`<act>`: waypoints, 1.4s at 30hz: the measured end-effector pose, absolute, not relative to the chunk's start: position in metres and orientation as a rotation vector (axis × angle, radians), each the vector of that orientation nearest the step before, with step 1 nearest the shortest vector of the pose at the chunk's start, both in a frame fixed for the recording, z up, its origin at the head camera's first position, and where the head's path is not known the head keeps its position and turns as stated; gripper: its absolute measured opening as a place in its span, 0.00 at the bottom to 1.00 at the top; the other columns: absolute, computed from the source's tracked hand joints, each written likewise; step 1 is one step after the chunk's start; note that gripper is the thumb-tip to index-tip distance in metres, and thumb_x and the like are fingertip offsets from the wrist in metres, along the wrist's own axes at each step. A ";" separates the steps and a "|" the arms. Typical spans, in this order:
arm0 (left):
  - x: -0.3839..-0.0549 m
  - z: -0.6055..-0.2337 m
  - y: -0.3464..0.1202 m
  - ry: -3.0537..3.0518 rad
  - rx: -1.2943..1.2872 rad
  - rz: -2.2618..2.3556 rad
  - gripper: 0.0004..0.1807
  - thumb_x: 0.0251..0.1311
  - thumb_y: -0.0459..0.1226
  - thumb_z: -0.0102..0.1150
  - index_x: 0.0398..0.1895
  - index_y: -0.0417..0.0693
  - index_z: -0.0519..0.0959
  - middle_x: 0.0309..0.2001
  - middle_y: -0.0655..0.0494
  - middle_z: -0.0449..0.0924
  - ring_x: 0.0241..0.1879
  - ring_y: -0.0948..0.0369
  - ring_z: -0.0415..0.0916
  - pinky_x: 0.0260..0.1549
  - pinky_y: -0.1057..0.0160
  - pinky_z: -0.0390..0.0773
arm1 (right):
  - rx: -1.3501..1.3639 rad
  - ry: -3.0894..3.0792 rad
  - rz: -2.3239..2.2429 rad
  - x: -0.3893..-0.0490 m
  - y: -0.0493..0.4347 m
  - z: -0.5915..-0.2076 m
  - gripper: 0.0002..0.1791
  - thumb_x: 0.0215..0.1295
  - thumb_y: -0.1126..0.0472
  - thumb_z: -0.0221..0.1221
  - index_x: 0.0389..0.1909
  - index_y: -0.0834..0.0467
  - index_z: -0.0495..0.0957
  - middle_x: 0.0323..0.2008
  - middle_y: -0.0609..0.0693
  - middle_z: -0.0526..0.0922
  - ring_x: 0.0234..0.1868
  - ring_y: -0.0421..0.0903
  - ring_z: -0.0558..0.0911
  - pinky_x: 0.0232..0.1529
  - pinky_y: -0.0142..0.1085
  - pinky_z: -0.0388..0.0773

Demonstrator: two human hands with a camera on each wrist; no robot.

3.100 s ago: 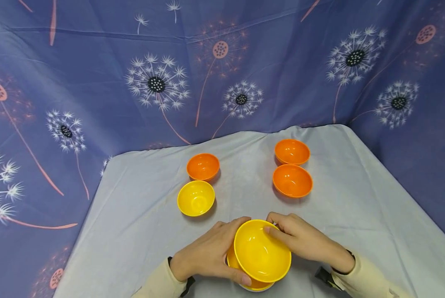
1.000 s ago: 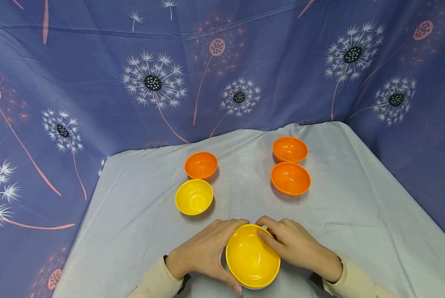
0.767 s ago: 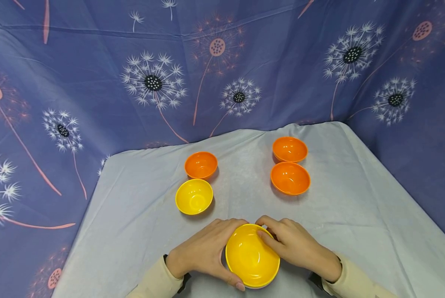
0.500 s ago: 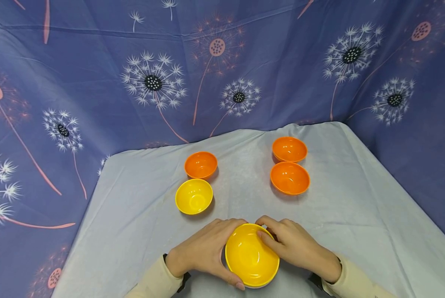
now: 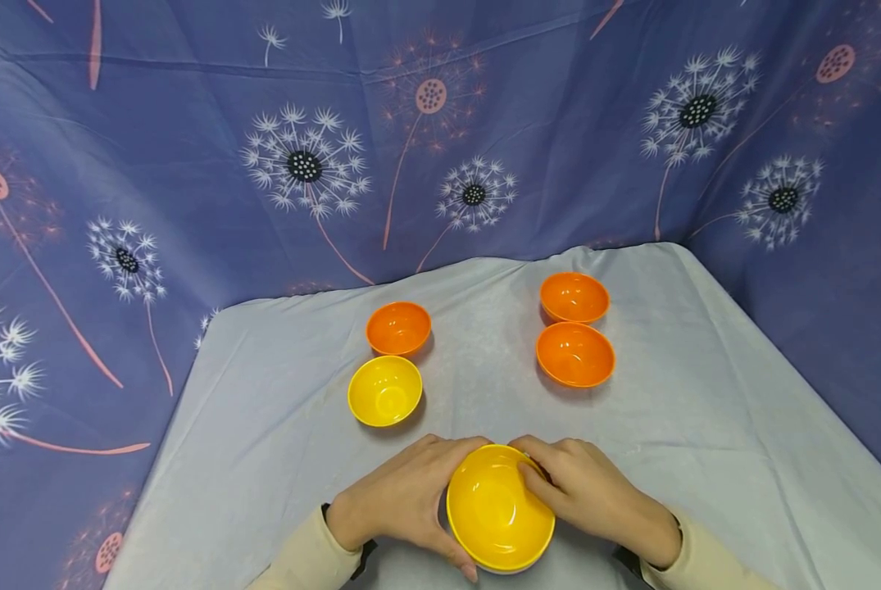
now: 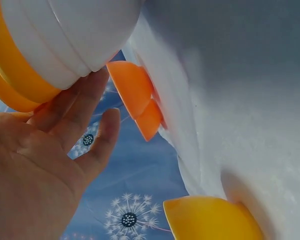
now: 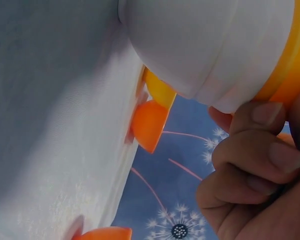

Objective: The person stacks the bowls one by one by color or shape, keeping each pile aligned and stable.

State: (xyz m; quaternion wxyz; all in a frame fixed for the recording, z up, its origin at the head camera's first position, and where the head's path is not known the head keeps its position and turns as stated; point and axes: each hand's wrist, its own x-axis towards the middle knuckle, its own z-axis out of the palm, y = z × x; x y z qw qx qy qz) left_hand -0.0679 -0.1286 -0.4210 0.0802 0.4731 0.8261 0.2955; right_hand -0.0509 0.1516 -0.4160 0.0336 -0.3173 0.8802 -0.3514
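Tablecloth: pale grey cloth [image 5: 676, 401], softly creased, spread over a table whose far edge meets the curtain in a wavy line.
Backdrop: blue-violet curtain [image 5: 558, 98] across the back and down both sides, printed with white dandelions [image 5: 305, 165] and pink stems, a long crease running near its top.
Held bowl: glossy yellow bowl [image 5: 495, 508] at the middle of the near edge, hollow facing up; the wrist views show a stepped white wall [image 6: 85, 35] below its rim.
Left hand [image 5: 410, 492]: curved round the bowl's left side, thumb at the near rim, fingers against the outside.
Right hand [image 5: 595, 487]: pinching the far right rim, thumb inside, fingers curled outside.
Left pair: an orange bowl [image 5: 399, 328] behind a lone yellow bowl [image 5: 385, 392], just beside each other.
Right pair: back orange bowl [image 5: 574, 297] and front orange bowl [image 5: 575, 355], one close behind the other.
Sleeves: cream cuffs [image 5: 311, 557] on both arms.
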 end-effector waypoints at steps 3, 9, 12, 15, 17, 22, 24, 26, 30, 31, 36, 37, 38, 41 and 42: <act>-0.068 -0.422 -0.129 2.480 1.431 0.881 0.67 0.36 0.67 0.86 0.80 0.57 0.62 0.69 0.70 0.74 0.61 0.73 0.74 0.60 0.64 0.74 | -0.995 2.742 -1.066 -0.050 0.151 -0.416 0.09 0.77 0.64 0.61 0.53 0.54 0.84 0.21 0.27 0.69 0.21 0.26 0.67 0.23 0.27 0.70; -0.068 -0.422 -0.129 2.463 1.420 0.898 0.67 0.35 0.66 0.87 0.80 0.57 0.61 0.68 0.70 0.75 0.59 0.74 0.75 0.59 0.65 0.75 | -1.025 2.758 -1.090 -0.050 0.149 -0.416 0.10 0.74 0.66 0.63 0.52 0.55 0.85 0.21 0.28 0.69 0.20 0.25 0.66 0.22 0.25 0.69; -0.068 -0.422 -0.128 2.463 1.419 0.888 0.68 0.35 0.66 0.87 0.80 0.57 0.61 0.68 0.70 0.75 0.59 0.74 0.75 0.57 0.65 0.76 | -1.034 2.743 -1.108 -0.050 0.149 -0.415 0.10 0.73 0.67 0.63 0.52 0.56 0.85 0.21 0.28 0.69 0.20 0.25 0.66 0.21 0.24 0.68; -0.068 -0.421 -0.127 2.464 1.423 0.882 0.68 0.34 0.66 0.87 0.80 0.56 0.61 0.67 0.69 0.75 0.58 0.73 0.75 0.57 0.65 0.76 | -1.037 2.735 -1.118 -0.051 0.150 -0.415 0.11 0.73 0.68 0.63 0.52 0.55 0.85 0.21 0.28 0.69 0.20 0.25 0.65 0.21 0.24 0.69; -0.068 -0.420 -0.127 2.469 1.432 0.876 0.68 0.34 0.65 0.87 0.79 0.55 0.61 0.67 0.68 0.75 0.58 0.73 0.75 0.57 0.65 0.76 | -1.040 2.731 -1.121 -0.050 0.150 -0.414 0.11 0.74 0.68 0.62 0.52 0.55 0.85 0.22 0.28 0.69 0.21 0.25 0.66 0.21 0.24 0.69; -0.068 -0.419 -0.126 2.458 1.427 0.884 0.68 0.34 0.65 0.88 0.79 0.55 0.61 0.67 0.68 0.76 0.58 0.73 0.76 0.57 0.65 0.76 | -1.021 2.671 -1.155 -0.050 0.152 -0.414 0.10 0.77 0.67 0.60 0.52 0.53 0.85 0.22 0.28 0.68 0.21 0.25 0.67 0.24 0.26 0.73; -0.068 -0.419 -0.126 2.451 1.415 0.889 0.68 0.34 0.64 0.88 0.80 0.56 0.61 0.67 0.68 0.76 0.58 0.73 0.76 0.57 0.65 0.76 | -1.014 2.639 -1.166 -0.051 0.153 -0.413 0.11 0.78 0.67 0.58 0.52 0.53 0.84 0.22 0.28 0.70 0.22 0.26 0.68 0.26 0.27 0.75; -0.068 -0.419 -0.126 2.449 1.406 0.893 0.68 0.34 0.64 0.88 0.79 0.56 0.61 0.67 0.68 0.76 0.58 0.74 0.76 0.57 0.65 0.76 | -1.011 2.630 -1.165 -0.052 0.154 -0.413 0.12 0.79 0.67 0.58 0.54 0.52 0.85 0.26 0.30 0.77 0.25 0.26 0.73 0.29 0.29 0.79; -0.068 -0.420 -0.125 2.447 1.426 0.901 0.67 0.34 0.64 0.88 0.79 0.55 0.62 0.66 0.68 0.76 0.58 0.74 0.76 0.58 0.66 0.76 | -1.025 2.690 -1.093 -0.051 0.154 -0.413 0.15 0.78 0.66 0.59 0.60 0.54 0.85 0.43 0.38 0.90 0.36 0.28 0.82 0.40 0.35 0.85; -0.068 -0.420 -0.125 2.448 1.428 0.899 0.67 0.34 0.65 0.88 0.79 0.55 0.62 0.66 0.68 0.76 0.58 0.74 0.76 0.58 0.67 0.76 | -1.026 2.710 -1.074 -0.051 0.154 -0.413 0.16 0.78 0.66 0.59 0.61 0.55 0.85 0.46 0.40 0.90 0.39 0.28 0.82 0.41 0.36 0.85; -0.068 -0.420 -0.125 2.459 1.427 0.885 0.68 0.35 0.65 0.87 0.79 0.55 0.61 0.67 0.68 0.76 0.58 0.74 0.76 0.58 0.66 0.76 | -1.039 2.726 -1.054 -0.051 0.154 -0.412 0.16 0.79 0.65 0.59 0.62 0.55 0.85 0.48 0.43 0.90 0.39 0.29 0.83 0.41 0.37 0.86; -0.068 -0.420 -0.125 2.461 1.423 0.884 0.68 0.35 0.65 0.87 0.79 0.55 0.61 0.67 0.68 0.76 0.58 0.74 0.76 0.58 0.66 0.76 | -1.036 2.725 -1.050 -0.051 0.154 -0.412 0.16 0.79 0.64 0.59 0.62 0.55 0.85 0.48 0.43 0.91 0.40 0.30 0.84 0.41 0.37 0.86; -0.067 -0.420 -0.125 2.461 1.416 0.884 0.68 0.35 0.65 0.87 0.79 0.55 0.61 0.67 0.68 0.76 0.58 0.74 0.76 0.58 0.66 0.76 | -1.041 2.723 -1.044 -0.052 0.154 -0.413 0.15 0.80 0.63 0.58 0.62 0.55 0.85 0.48 0.44 0.91 0.40 0.31 0.84 0.41 0.37 0.86; -0.067 -0.420 -0.125 2.458 1.393 0.879 0.68 0.35 0.65 0.88 0.80 0.55 0.61 0.67 0.68 0.76 0.58 0.73 0.76 0.58 0.65 0.76 | -1.037 2.715 -1.019 -0.052 0.154 -0.415 0.15 0.81 0.61 0.58 0.63 0.57 0.84 0.43 0.43 0.91 0.37 0.31 0.84 0.39 0.37 0.86; -0.066 -0.420 -0.125 2.460 1.389 0.875 0.68 0.35 0.65 0.88 0.80 0.55 0.61 0.67 0.68 0.76 0.57 0.73 0.76 0.58 0.64 0.76 | -1.031 2.711 -1.012 -0.052 0.154 -0.416 0.16 0.82 0.60 0.58 0.63 0.58 0.84 0.40 0.42 0.91 0.36 0.30 0.84 0.38 0.37 0.86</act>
